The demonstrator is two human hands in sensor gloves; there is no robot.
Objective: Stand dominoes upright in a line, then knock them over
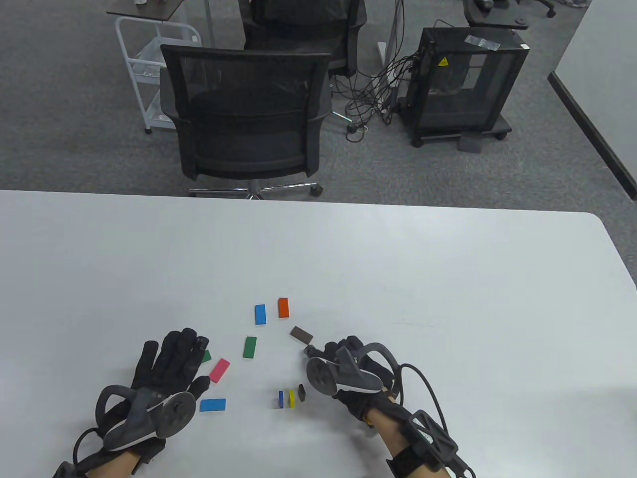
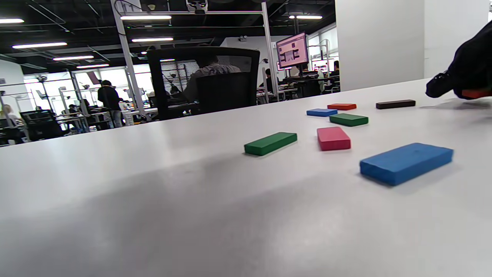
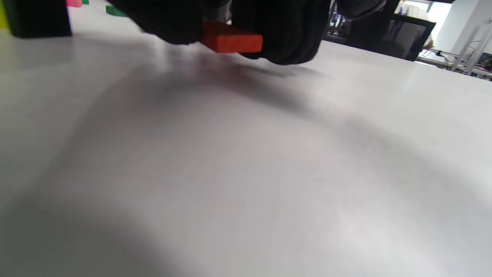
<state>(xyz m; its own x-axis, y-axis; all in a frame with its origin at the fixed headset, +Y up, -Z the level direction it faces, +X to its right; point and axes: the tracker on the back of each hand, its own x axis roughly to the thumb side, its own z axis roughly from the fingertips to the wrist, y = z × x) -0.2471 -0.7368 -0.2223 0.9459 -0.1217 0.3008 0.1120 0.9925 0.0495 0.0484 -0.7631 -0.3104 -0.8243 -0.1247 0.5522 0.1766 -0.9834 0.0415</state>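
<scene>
On cabinet (image 1: pixel 468 84), unreadable yellow sticker (image 1: pixel 442 61)

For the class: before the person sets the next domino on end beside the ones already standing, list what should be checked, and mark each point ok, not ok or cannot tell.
1. Right hand holds a domino: ok, an orange domino sits between its fingers in the right wrist view.
2. Held domino is upright: not ok, it lies roughly level, clear of the table.
3. A line is started: ok, blue, yellow and dark dominoes stand side by side.
4. Even gaps in that line: cannot tell.
5. Left hand away from the line: ok, it rests flat to the left.
6. More dominoes to hand: ok, several lie flat, such as the pink domino.
</scene>
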